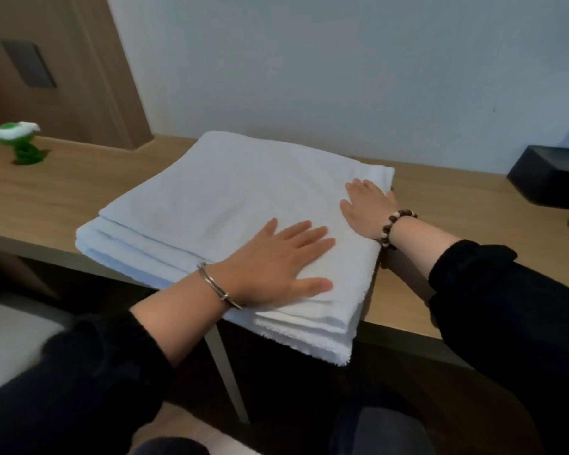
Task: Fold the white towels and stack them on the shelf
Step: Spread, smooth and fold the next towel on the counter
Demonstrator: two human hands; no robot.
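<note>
A stack of folded white towels (217, 198) lies on the wooden shelf (46, 195), its near corner hanging a little over the front edge. My left hand (276, 261) lies flat on the top towel near the front, fingers spread and straight. My right hand (368, 208) presses flat on the stack's right edge, fingers pointing toward the wall. A metal bangle circles my left wrist and a bead bracelet my right.
A green and white toy (20, 142) stands on the shelf at far left. A black box (546, 175) sits at the right end by the wall. A grey metal leg (227, 372) runs down under the shelf's front edge.
</note>
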